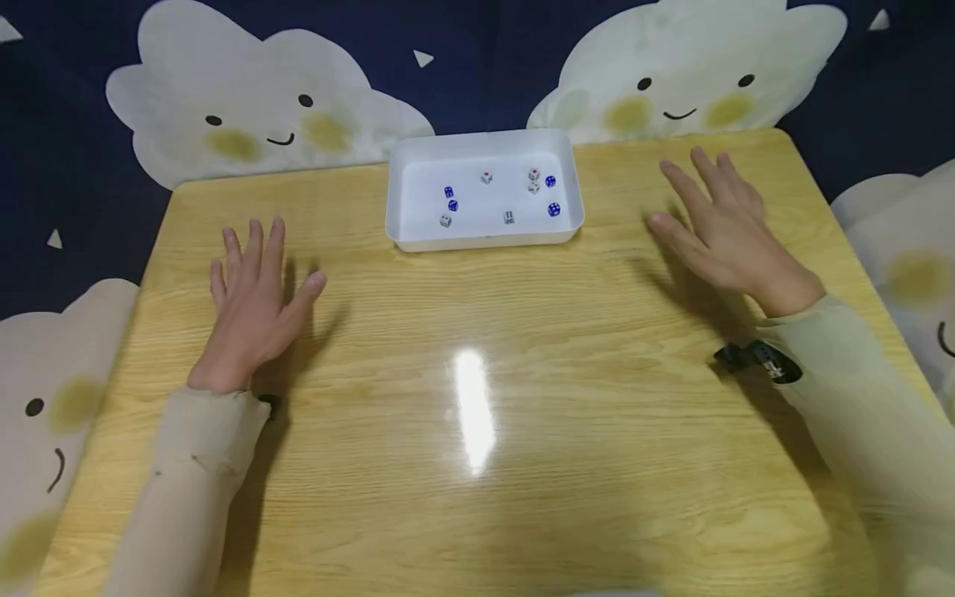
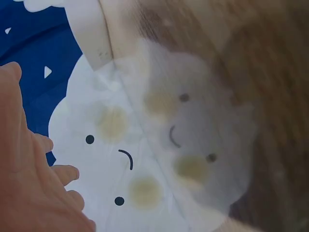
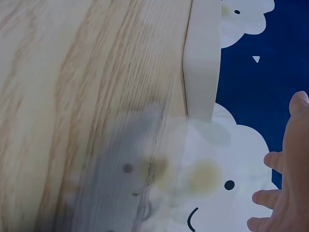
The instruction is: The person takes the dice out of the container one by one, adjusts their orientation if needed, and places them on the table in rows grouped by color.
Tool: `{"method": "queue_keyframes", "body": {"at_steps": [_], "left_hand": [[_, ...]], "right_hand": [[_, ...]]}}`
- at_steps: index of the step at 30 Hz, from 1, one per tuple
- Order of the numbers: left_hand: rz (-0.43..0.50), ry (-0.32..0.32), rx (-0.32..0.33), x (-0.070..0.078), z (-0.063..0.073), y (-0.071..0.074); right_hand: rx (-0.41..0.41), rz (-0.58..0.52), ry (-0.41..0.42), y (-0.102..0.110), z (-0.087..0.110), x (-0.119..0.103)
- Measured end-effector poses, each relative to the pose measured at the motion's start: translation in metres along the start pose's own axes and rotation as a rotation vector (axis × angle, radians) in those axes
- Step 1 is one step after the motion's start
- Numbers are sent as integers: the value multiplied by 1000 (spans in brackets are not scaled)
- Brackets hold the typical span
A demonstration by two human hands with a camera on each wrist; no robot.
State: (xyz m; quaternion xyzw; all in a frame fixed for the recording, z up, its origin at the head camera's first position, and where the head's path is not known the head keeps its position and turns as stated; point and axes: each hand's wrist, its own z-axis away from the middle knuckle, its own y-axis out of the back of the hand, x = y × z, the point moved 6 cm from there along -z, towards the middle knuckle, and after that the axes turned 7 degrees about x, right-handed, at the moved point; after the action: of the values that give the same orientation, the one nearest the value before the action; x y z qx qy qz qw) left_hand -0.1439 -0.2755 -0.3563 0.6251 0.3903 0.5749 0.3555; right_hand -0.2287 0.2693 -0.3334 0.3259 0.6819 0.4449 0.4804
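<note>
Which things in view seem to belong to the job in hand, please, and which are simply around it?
Likely in the job:
left hand and right hand, both empty
white tray
four blue dice and five white dice inside it

Just around it:
wooden table
cloud-patterned backdrop
black item at the right wrist

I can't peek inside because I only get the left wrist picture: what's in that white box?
Observer: Dice! Some are blue and some are white.
Operator: Ooh! Is the other hand grabbing any?
Observer: No, the right hand holds nothing.
Operator: Is anything shiny in the middle of the table?
Observer: Yes, a bright streak of light shows on the wooden table, on the near side of the white box.
</note>
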Motion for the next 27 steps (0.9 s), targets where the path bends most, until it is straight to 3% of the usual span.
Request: {"method": "queue_keyframes", "body": {"at_steps": [9,17,27], "left_hand": [[31,-31,27,18,-19,-6],[152,-17,8,27,-31,-20],[292,-53,128,38,-49,-20]], "right_hand": [[22,-61,-8,-9,-10,-1],[26,-146,-3,-17,-23,-6],[48,-314,-102,-26,-41,-18]]}}
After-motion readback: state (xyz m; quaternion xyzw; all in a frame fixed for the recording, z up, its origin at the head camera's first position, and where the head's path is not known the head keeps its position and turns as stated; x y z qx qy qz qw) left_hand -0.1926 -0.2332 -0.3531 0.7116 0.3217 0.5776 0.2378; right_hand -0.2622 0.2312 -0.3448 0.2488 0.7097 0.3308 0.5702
